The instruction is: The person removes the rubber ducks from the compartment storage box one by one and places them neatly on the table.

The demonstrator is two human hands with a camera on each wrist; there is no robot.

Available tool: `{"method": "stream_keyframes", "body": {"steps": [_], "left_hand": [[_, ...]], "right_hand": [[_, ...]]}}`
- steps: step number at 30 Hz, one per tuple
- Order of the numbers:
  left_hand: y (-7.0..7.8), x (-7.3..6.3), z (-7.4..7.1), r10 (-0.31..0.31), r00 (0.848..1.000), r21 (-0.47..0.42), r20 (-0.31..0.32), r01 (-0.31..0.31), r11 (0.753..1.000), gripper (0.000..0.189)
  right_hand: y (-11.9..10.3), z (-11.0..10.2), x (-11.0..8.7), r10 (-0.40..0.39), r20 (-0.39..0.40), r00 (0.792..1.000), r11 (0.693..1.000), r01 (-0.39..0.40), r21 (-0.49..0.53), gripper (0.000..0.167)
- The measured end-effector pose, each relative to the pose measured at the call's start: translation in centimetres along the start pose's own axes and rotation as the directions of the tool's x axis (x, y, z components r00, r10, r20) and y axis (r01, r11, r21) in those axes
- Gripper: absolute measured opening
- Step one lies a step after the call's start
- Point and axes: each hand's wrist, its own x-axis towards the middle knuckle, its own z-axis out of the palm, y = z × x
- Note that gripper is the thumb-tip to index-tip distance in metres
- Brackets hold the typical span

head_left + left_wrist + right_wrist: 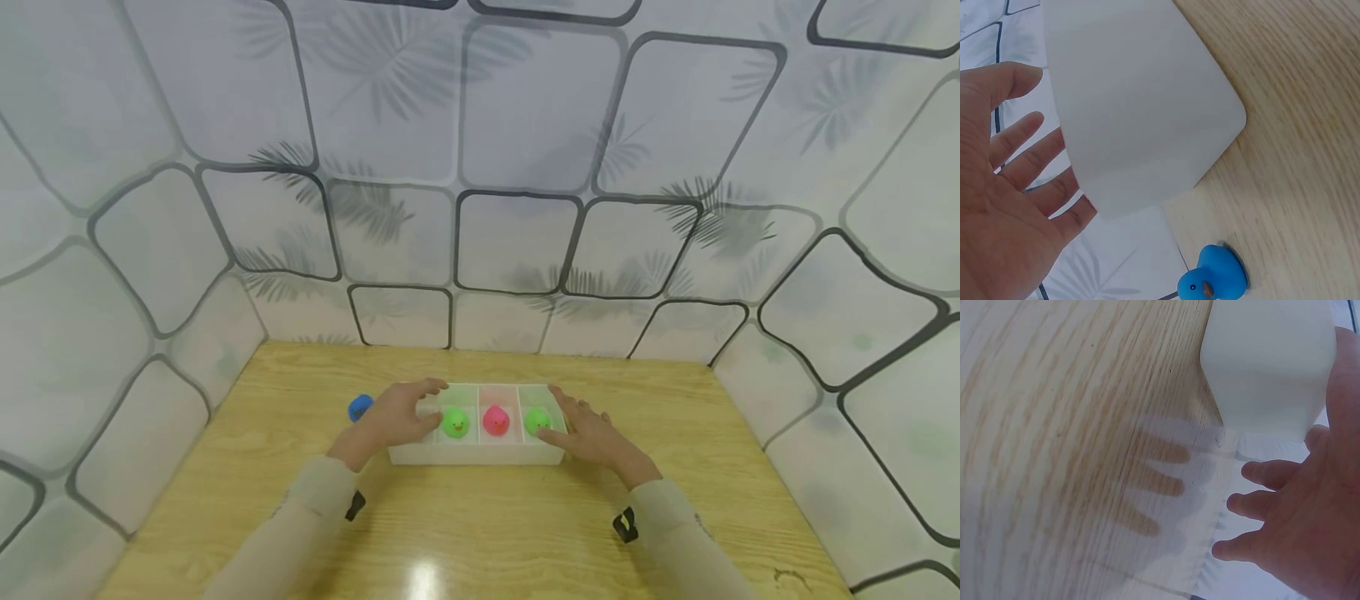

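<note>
A white divided box (476, 455) lies lengthwise on the table. Two light green toy ducks, one left of centre (455, 422) and one at the right (536, 419), sit in separate compartments with a pink toy duck (496, 421) between them. At the box's left end is my left hand (396, 414), its fingers loosely extended at the upper rim and covering part of the leftmost compartment. My right hand (597, 435) is at the right end, fingers spread, thumb over the near corner. Just left of my left hand, a blue toy duck (1219, 275) stands on the table.
The wooden table (480, 533) ends at a patterned wall covering (517, 242) behind, with more of it on both sides. A dark strap piece (626, 525) shows at my right wrist and another (355, 505) at my left.
</note>
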Motion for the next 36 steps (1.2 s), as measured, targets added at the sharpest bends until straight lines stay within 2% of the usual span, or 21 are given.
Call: {"method": "stream_keyframes", "body": {"steps": [7,13,20,26,36], "left_hand": [[0.1,0.2,0.5,0.047,0.999,-0.002,-0.009,-0.047,0.999,0.05],[0.1,0.6,1.3,0.074,0.997,0.0,0.009,-0.074,0.997,0.05],[0.2,1.1,2.3,0.13,0.991,0.076,0.035,-0.132,0.988,0.05],[0.4,1.5,2.5,0.112,0.992,0.075,0.065,-0.116,0.99,0.049],[0.6,2.2,2.6,0.04,0.99,0.081,0.132,-0.051,0.995,0.045]], "right_hand": [[-0.1,0.0,0.0,-0.004,-0.004,1.0,1.0,0.004,-0.012,0.097],[0.1,0.0,0.1,-0.006,-0.01,1.0,1.0,0.005,-0.027,0.097],[0.0,0.1,0.1,-0.007,-0.008,1.0,1.0,0.007,-0.023,0.097],[0.1,0.0,0.1,-0.009,-0.009,1.0,1.0,0.008,-0.026,0.097],[0.3,0.1,0.2,-0.005,-0.005,1.0,1.0,0.005,-0.022,0.098]]}}
